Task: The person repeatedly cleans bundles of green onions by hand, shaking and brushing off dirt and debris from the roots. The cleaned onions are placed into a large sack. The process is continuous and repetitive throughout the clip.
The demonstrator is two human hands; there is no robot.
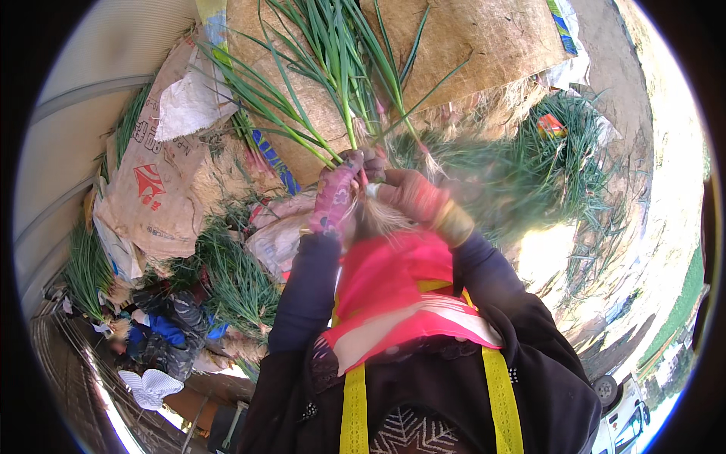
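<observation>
My gloved left hand [338, 190], in a pink patterned glove, is closed around the lower stems of some green onions [309, 136], whose leaves fan up and to the left. Pale roots [383, 214] hang below the hands over a red apron. Close against it, my right hand [414, 196], in a worn red and yellow glove, has its thumb and fingers at the reddish stem base; a white band shows near a fingertip. More green onions [340, 62] lie just beyond on a tan woven sheet [471, 51], one with its root end towards my right hand.
Loose green leaves [544, 176] are heaped at the right, with an orange packet [551, 126] on them. Printed sacks [164, 193] and onion piles [241, 284] lie at the left. Another person [170, 329] is at the lower left. A white vehicle [623, 420] stands at the lower right.
</observation>
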